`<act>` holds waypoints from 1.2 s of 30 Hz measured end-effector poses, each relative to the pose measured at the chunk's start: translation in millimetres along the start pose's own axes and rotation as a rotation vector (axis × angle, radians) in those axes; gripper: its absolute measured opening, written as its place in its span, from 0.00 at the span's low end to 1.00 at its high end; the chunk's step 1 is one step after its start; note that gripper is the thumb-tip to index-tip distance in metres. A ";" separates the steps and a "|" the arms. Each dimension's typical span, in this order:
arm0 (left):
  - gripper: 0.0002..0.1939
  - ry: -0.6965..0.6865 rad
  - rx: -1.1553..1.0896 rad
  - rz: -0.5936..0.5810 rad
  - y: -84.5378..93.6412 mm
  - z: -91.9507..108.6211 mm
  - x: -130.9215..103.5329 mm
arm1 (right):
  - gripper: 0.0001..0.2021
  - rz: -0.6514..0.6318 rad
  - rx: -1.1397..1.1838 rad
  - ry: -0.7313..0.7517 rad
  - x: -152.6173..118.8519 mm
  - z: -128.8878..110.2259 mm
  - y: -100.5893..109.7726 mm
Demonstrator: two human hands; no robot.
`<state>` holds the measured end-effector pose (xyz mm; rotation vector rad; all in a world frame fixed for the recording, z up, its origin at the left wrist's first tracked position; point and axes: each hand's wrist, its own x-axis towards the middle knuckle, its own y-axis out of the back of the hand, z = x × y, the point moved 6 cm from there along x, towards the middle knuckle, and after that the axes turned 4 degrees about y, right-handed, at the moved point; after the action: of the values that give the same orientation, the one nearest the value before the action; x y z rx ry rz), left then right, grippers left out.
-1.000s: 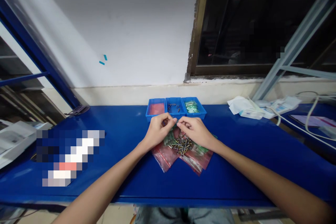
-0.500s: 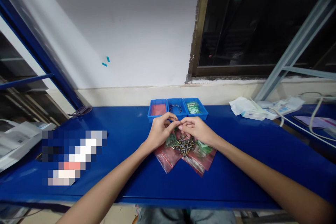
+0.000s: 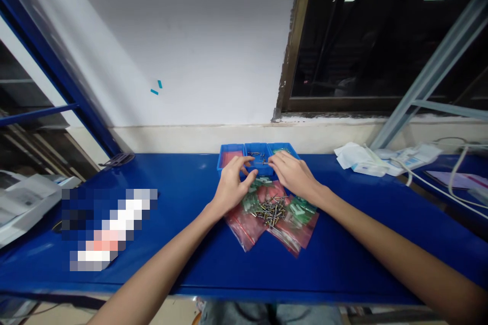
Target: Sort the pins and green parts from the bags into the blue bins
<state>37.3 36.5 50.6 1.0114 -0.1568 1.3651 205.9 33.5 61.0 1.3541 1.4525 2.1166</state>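
My left hand (image 3: 233, 183) is over the near side of the blue bins, thumb and fingers apart, with nothing visible between them. Facing it, my right hand (image 3: 293, 170) has its fingertips pinched on what looks like a thin screw (image 3: 261, 163), in front of the middle blue bin (image 3: 259, 166). Several loose screws lie inside that bin. Below my hands is a pile of screws (image 3: 272, 212), heaped on red zip bags (image 3: 244, 231) and between green packets (image 3: 301, 210).
The left blue bin (image 3: 232, 148) holds red bags; the right blue bin (image 3: 284, 147) holds green packets, partly hidden by my right hand. White packaging (image 3: 360, 159) and cables lie at the right. A pixelated patch (image 3: 122, 223) covers something on the blue table (image 3: 183, 259).
My hands have parted from fingertip contact above the pile and moved forward to the bins. My left fingers have spread, and more of the pile shows.
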 end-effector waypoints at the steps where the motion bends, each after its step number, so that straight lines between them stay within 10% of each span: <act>1: 0.14 -0.021 0.018 -0.014 1.0 -0.5 0.2 | 0.12 -0.007 -0.017 -0.013 6.2 5.8 -3.2; 12: 0.10 -0.260 0.372 -0.380 -19.7 5.5 -12.9 | 0.12 -0.084 0.284 -0.055 -13.8 -0.3 -1.8; 21: 0.14 -0.269 0.389 -0.465 -28.0 4.4 -15.9 | 0.07 -0.368 0.276 0.033 -36.0 -23.6 -10.6; 36: 0.12 -0.246 0.385 -0.484 -29.7 2.6 -16.5 | 0.08 -0.368 0.169 0.199 -38.7 -34.2 -16.7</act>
<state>59.5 26.4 26.8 1.4314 0.1690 0.8393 195.2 -3.8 23.2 0.8555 1.8318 1.9648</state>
